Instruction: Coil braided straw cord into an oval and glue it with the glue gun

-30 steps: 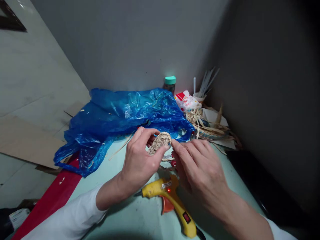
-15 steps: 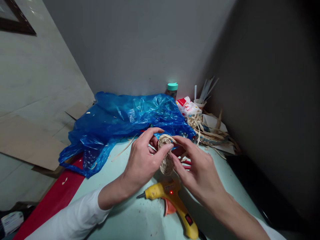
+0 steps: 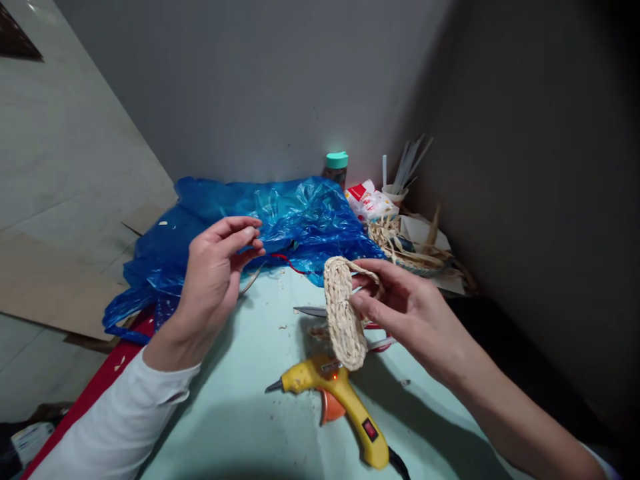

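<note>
One elongated, rounded-end braided-straw piece (image 3: pixel 343 320), pale tan, tightly coiled.

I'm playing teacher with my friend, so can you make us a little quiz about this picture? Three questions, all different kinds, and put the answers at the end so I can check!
1. Which hand holds the braided straw piece?
2. True or false: the yellow glue gun lies on the table with its nozzle pointing toward the left side of the picture.
3. Pick one. What colour is the lid of the jar behind the blue plastic bag? A) red B) turquoise C) yellow

Key:
1. The right hand.
2. True.
3. B
</note>
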Available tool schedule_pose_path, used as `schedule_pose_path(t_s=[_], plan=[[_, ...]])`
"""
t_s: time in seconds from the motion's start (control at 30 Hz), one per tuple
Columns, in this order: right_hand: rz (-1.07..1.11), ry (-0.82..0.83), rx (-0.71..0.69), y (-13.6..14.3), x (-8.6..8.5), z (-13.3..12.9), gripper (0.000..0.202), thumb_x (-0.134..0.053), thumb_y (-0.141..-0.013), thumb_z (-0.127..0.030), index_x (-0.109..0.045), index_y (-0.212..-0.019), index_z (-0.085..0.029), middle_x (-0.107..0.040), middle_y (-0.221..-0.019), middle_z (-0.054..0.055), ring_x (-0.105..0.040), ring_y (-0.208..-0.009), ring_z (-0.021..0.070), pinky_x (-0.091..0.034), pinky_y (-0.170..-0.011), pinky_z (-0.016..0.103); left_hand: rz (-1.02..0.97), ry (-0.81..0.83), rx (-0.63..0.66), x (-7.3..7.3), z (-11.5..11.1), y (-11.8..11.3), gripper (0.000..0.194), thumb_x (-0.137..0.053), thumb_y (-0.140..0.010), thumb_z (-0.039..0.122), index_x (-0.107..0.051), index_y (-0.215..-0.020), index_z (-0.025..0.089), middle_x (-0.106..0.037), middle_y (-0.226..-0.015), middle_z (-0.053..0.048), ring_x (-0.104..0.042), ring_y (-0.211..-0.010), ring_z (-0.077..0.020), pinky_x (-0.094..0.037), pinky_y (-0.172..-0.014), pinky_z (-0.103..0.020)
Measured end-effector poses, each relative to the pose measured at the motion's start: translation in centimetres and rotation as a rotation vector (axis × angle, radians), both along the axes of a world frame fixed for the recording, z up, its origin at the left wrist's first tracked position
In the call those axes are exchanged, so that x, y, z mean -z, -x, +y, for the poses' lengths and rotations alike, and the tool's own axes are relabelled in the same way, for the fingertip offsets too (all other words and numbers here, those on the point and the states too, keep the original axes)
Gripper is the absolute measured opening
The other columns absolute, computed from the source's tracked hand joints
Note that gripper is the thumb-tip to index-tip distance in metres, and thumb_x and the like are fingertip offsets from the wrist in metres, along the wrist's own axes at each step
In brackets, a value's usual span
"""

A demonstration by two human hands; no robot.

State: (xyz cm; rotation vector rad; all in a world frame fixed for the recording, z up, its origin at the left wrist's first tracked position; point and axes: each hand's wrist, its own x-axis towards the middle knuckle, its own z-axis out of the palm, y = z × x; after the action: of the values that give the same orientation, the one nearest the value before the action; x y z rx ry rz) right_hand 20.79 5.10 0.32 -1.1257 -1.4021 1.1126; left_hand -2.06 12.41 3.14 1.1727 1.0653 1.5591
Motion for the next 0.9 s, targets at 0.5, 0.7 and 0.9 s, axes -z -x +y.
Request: schedule_pose_path(t_s=[0.5,0.7,0.9], plan=[[-0.053,-0.042,-0.045,0.3,0.3,-0.5,0.040,-0.064,-0.085,-0.028,-0.060,-0.120,-0.010,-0.068,-0.091,0.007,-0.065,-0.074,0.0158,-0.056,-0.057,0.021,0.327,0.066,0.313,2.4,-1.4,-2.2,0.030,-0.067,-0.086,0.036,-0.065,-0.066,0.015,-0.058,-0.048,0.002,-0.038,-0.032,-0.0041,-0.029,-0.035,-0.019],[-0.060,-0.025,-0.070,0.3,0.1,-0.5,0.038,-0.065,-0.085,-0.029,-0.061,-0.119,-0.011,-0.066,-0.087,0.006,-0.065,-0.069,0.0156,-0.054,-0.051,0.020,0.275,0.027,0.446,2.3,-1.6,-2.6,0.029,-0.066,-0.087,0.045,-0.073,-0.090,0.017,-0.072,-0.085,-0.005,-0.066,-0.074,-0.0152,-0.052,-0.065,-0.024],[-0.073,-0.026,-0.068,0.5,0.8,-0.3,0.036,-0.065,-0.086,-0.028,-0.060,-0.118,-0.012,-0.066,-0.084,0.005,-0.065,-0.071,0.0182,-0.056,-0.053,0.025,0.385,0.021,0.591,1.9,-2.7,-3.1,0.033,-0.072,-0.082,0.035,-0.067,-0.111,0.019,-0.069,-0.102,-0.006,-0.066,-0.095,-0.0214,-0.052,-0.082,-0.031]])
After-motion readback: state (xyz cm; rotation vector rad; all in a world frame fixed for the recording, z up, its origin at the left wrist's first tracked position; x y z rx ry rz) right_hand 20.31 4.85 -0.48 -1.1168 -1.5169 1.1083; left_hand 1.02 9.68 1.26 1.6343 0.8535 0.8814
